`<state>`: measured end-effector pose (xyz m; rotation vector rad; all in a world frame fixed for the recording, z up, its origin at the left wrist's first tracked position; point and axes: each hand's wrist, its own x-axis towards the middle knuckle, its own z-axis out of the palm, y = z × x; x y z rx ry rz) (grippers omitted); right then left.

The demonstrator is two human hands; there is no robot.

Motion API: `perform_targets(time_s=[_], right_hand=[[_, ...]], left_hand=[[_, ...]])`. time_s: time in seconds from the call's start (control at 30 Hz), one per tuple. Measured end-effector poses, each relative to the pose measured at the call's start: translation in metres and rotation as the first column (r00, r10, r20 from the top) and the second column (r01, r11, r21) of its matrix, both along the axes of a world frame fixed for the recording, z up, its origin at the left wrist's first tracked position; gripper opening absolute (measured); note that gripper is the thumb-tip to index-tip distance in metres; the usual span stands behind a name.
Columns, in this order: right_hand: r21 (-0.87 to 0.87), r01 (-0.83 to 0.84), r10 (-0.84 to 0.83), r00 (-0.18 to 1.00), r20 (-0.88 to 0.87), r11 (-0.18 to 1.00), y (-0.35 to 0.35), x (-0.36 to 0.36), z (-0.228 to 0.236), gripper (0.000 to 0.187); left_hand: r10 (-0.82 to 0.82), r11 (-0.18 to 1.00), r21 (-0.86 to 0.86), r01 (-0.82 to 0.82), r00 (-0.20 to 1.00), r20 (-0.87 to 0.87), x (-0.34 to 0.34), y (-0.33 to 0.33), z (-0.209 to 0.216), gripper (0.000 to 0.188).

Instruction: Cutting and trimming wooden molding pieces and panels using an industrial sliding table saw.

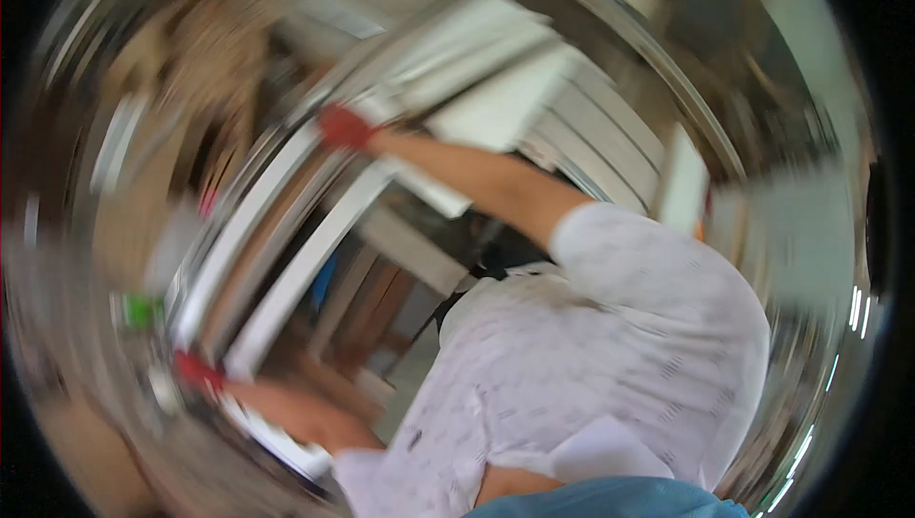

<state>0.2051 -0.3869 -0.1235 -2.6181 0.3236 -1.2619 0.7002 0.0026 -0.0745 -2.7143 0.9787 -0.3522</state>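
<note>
Both my hands wear red gloves, and motion smears the view. My left hand (198,371) is at the lower left end of a long white frame (307,278) made of pale bars with a brown strip between them. Near the frame's upper end, my right hand (345,127) looks like a closed, rounded fist against the bars. My arms are spread wide, one toward each end. Both hands appear closed on the frame, though the separate fingers are blurred. Beside my right hand lie white boards (510,103).
A grooved pale panel (600,127) lies beyond my right forearm. Brown wooden pieces (367,304) show beneath the frame, in front of my body. At the far left are a blurred brown stack (205,65) and a small green object (143,310).
</note>
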Motion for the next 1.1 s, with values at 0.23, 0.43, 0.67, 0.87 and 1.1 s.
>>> perform_targets(time_s=[0.23, 0.43, 0.67, 0.87, 1.1], right_hand=[[0.588, 0.46, -0.441, 0.878, -0.189, 0.665, 0.223, -0.045, 0.135, 0.055], [0.669, 0.711, -0.852, 0.472, -0.228, 0.215, 0.364, -0.23, 0.116, 0.045], [0.994, 0.003, -0.923, -0.372, -0.098, -0.106, 0.523, -0.364, 0.048, 0.025], [0.681, -0.69, -0.844, -0.499, -0.199, 0.247, 0.562, -0.393, 0.084, 0.041], [0.614, -0.674, -0.835, -0.548, -0.042, 0.412, 0.579, -0.424, 0.024, 0.021]], left_hand=[[-0.701, 0.338, -0.938, -0.072, 0.646, -0.302, -0.142, -0.046, -0.028, 0.04], [-0.362, 0.786, -0.619, 0.004, -0.809, -0.464, -0.508, -0.113, -0.041, 0.042], [0.456, 0.728, -0.178, 0.662, -0.662, -0.595, -0.78, -0.031, -0.04, 0.038], [0.382, 0.824, 0.008, 0.567, -0.545, -0.747, -0.885, 0.005, -0.104, 0.031], [-0.268, 0.756, -0.552, 0.352, -0.602, -0.752, -0.915, 0.039, -0.05, 0.029]])
